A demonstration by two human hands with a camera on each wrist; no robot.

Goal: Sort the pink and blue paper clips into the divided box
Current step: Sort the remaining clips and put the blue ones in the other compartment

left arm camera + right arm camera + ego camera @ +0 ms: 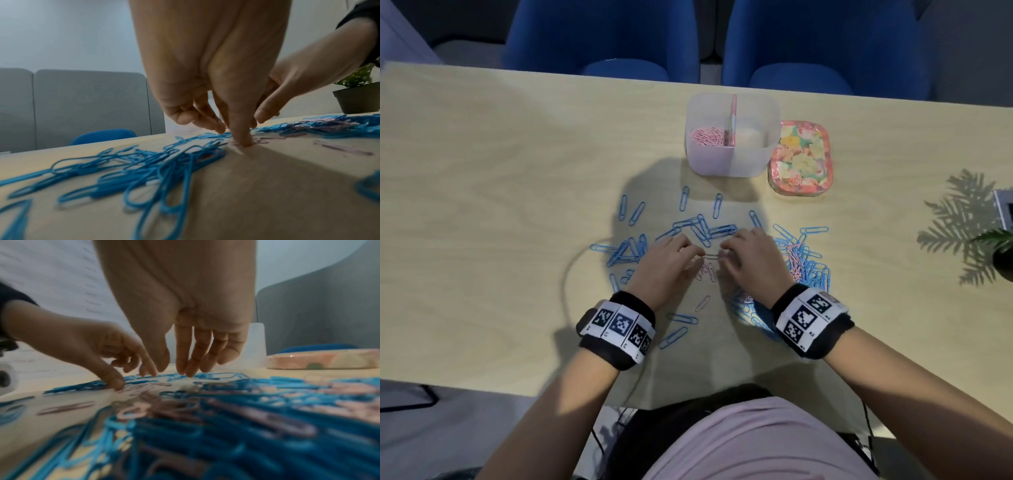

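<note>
The translucent divided box [732, 161] stands at the back of the table, with pink clips [707, 136] in its left compartment. Blue clips [702, 228] lie scattered in front of it. To the right is a mixed pile of blue and pink clips [804, 263]. A few pink clips [705, 272] lie between my hands. My left hand [693, 258] presses its thumb [244, 141] down on those pink clips [261, 142], and its index tip touches the table. My right hand [729, 258] hangs its fingers [185, 368] down to the tabletop beside it, holding nothing that I can see.
A floral tin [801, 159] lies right of the box. A potted plant [1000, 250] stands at the table's right edge. Two blue chairs [602, 37] stand beyond the far edge. A cable [566, 274] curves over the table left of my left wrist.
</note>
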